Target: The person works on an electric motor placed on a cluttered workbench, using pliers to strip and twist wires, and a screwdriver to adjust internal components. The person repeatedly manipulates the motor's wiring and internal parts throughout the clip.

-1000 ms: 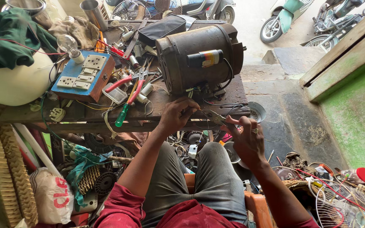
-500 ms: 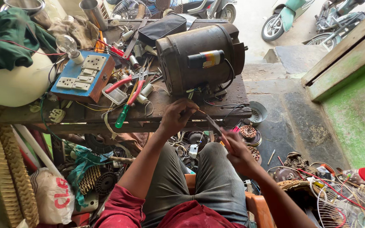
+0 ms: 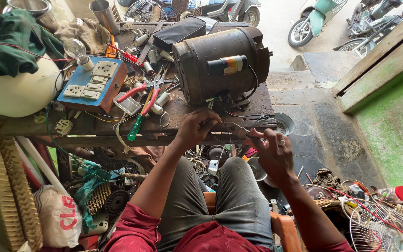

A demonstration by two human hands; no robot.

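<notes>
Pliers (image 3: 235, 129) are gripped by the right hand (image 3: 274, 156) at the near bench edge; wire ends below the electric motor (image 3: 220, 63) are pinched in the left hand (image 3: 194, 128). Wiring remains loose, unfinished.

Lit by soft daylight from the far right, with the pavement (image 3: 281, 28) near washed out, dim under the bench (image 3: 117, 135) at near left, faint shadows only, sharp at centre, bent and stretched by a wide lens toward every edge.
</notes>
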